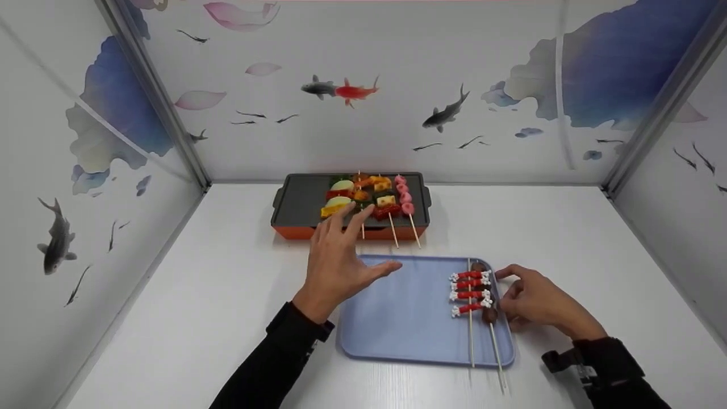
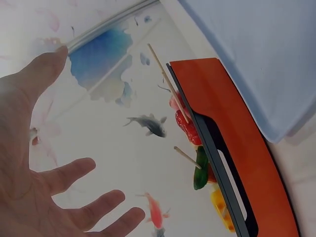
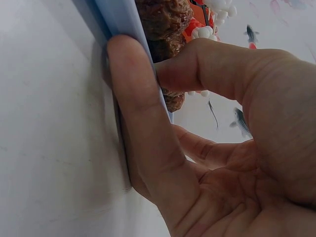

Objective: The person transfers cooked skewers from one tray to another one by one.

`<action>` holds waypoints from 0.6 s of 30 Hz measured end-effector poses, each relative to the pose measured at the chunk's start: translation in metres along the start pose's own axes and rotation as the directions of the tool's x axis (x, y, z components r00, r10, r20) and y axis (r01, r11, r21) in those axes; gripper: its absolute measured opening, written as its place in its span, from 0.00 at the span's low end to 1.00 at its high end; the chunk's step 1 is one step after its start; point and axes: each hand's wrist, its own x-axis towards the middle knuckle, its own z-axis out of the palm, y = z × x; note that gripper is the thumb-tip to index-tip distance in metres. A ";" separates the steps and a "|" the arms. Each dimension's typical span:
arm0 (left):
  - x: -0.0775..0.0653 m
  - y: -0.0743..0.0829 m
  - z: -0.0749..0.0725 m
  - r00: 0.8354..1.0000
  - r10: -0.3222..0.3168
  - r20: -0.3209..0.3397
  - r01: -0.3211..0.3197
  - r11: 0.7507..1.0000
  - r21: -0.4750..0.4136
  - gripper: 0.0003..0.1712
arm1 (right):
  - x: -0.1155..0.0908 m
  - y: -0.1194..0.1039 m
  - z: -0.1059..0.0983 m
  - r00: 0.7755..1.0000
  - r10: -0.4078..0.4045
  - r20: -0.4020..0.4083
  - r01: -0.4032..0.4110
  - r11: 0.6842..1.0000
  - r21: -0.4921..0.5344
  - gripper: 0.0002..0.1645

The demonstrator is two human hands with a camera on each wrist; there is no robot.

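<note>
My left hand [image 1: 335,261] hovers between the grill [image 1: 304,199] and the blue tray [image 1: 397,318], with thumb and fingers spread apart. The left wrist view shows nothing in that hand [image 2: 29,143]. My right hand [image 1: 537,301] grips the tray's right rim. In the right wrist view its thumb lies at the inner side of the tray wall [image 3: 121,19] and a finger runs along the outside. Close to that rim lies a skewer of brown meatballs [image 1: 489,316]. Beside it is a skewer of red pieces with white bone-shaped ends [image 1: 469,308].
On the right half of the black-topped, orange-sided grill lie several skewers, among them pink balls [image 1: 405,197] and mixed vegetable pieces [image 1: 386,200]. Their sticks overhang its front edge. Printed panels [image 1: 363,142] enclose the white table [image 1: 227,318] at the back and sides.
</note>
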 end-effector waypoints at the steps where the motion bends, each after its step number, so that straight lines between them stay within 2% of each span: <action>1: 0.001 -0.002 0.000 1.000 -0.013 0.002 0.013 1.000 0.004 0.62 | 0.000 0.000 0.000 1.000 0.001 0.002 -0.001 1.000 -0.001 0.39; 8: 0.009 -0.017 0.002 0.998 -0.064 0.009 0.064 0.998 0.012 0.63 | -0.001 -0.002 -0.001 1.000 -0.006 -0.009 0.006 1.000 -0.015 0.38; 13: 0.007 -0.029 0.005 0.993 -0.114 0.007 0.114 0.993 0.033 0.62 | -0.001 0.000 0.002 0.999 -0.033 -0.010 0.033 0.999 -0.036 0.37; 18: 0.008 -0.045 0.008 0.986 -0.162 0.032 0.160 0.986 0.052 0.60 | -0.001 0.001 0.002 1.000 -0.023 -0.014 0.023 1.000 -0.019 0.37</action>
